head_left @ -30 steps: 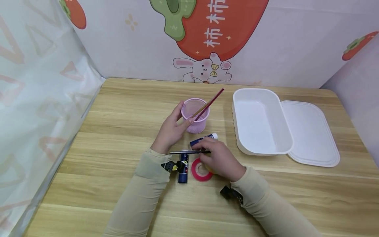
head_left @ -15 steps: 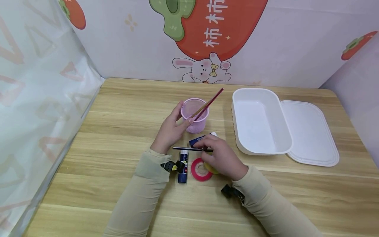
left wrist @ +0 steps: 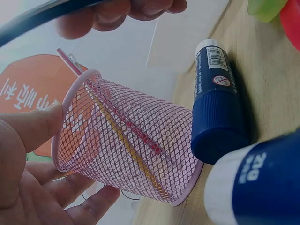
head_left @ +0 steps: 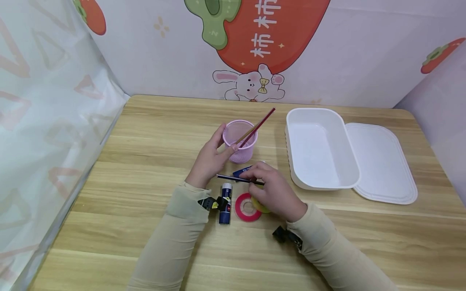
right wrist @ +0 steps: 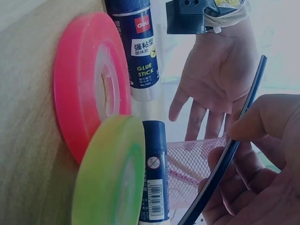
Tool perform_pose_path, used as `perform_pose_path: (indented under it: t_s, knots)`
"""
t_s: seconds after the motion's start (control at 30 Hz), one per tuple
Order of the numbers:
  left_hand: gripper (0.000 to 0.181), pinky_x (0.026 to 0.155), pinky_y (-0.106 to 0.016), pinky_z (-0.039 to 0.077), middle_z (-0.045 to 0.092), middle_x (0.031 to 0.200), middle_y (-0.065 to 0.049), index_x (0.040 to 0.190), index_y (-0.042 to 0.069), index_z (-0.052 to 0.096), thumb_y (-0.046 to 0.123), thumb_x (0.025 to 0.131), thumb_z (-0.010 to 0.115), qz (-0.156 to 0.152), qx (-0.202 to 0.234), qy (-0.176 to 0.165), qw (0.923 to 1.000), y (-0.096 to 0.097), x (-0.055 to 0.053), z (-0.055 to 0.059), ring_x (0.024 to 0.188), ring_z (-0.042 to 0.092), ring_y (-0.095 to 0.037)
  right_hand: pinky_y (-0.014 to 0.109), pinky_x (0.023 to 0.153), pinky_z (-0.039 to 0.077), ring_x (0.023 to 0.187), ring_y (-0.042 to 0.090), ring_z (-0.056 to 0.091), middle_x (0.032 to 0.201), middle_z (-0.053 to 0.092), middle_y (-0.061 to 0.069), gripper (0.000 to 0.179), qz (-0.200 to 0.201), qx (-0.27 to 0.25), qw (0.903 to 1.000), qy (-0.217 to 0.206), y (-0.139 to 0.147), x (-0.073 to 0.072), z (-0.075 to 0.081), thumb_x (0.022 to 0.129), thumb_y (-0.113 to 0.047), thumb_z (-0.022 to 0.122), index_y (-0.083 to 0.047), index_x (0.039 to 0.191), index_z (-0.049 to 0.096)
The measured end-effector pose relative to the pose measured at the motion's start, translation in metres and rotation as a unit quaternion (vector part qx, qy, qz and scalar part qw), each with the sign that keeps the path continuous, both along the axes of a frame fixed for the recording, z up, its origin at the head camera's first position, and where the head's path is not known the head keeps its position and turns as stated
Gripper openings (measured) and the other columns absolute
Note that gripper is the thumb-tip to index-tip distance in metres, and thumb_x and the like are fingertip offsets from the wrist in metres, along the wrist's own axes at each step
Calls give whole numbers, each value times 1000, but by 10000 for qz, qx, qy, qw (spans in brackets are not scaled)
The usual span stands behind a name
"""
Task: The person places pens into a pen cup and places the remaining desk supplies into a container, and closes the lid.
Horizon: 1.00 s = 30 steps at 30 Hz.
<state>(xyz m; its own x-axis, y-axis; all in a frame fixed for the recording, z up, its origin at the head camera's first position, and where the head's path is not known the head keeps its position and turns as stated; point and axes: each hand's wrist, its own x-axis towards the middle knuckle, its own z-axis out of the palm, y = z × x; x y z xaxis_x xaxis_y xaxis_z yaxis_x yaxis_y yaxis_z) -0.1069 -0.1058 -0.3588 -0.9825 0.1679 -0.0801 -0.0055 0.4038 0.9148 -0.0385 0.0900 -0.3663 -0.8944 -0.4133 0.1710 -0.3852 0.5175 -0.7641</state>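
A pink mesh pen cup stands on the table, gripped by my left hand with the thumb at its near rim and the fingers round its left side. A dark red pencil and a yellow pencil lean inside it. My right hand pinches a dark blue pencil between thumb and fingers, above the glue sticks. One glue stick lies beside my left wrist. Another glue stick lies close to the cup, partly covered by my right hand in the head view.
A pink tape roll lies near the glue sticks, with a yellow-green tape roll overlapping it, partly under my right hand. A white plastic box stands to the right, and its white lid lies beside it on the wooden table.
My right hand has moved slightly forward and to the right with the dark blue pencil, whose left end has swung toward the cup. My left hand and the cup stay put.
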Motion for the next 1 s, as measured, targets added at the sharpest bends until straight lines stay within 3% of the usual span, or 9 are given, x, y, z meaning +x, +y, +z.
perform_pose_path:
  t_s: [0.27,0.53,0.7,0.87,1.0]
  knots:
    - [76,116,-53,31,34,161,-5,162,20,21,28,100,64,4,65,-96,9999,-1,0,1,146,36,-27,33,78,54,87,12,58,97,64,-3,29,-51,-336,9991,246,1,-1,1,83,8,66,-10,104,77]
    - [77,116,-51,32,40,158,-9,162,17,22,30,99,65,-1,-70,41,10000,-1,0,0,144,38,-28,34,76,55,88,13,60,97,66,-1,25,-176,-838,9941,666,4,-2,1,82,9,65,-5,101,74]
    - [76,117,-51,30,41,157,-9,162,17,22,30,99,64,-4,-95,68,9999,-2,-1,0,144,38,-28,42,80,57,89,14,61,97,66,0,25,-340,-1003,9923,648,5,-2,5,82,11,64,-5,100,72]
    - [76,118,-52,29,40,157,-9,161,16,22,30,100,64,1,-93,56,9999,-1,-1,1,144,38,-28,35,80,56,88,15,61,97,67,1,24,-518,-1140,9901,635,6,-2,8,81,12,65,-3,99,71]
    - [76,117,-53,29,41,157,-10,162,18,22,29,99,64,4,-64,18,10000,-1,-1,1,144,38,-28,38,79,56,87,15,60,96,67,1,23,-639,-1197,9886,649,6,-1,11,81,12,67,-2,98,70]
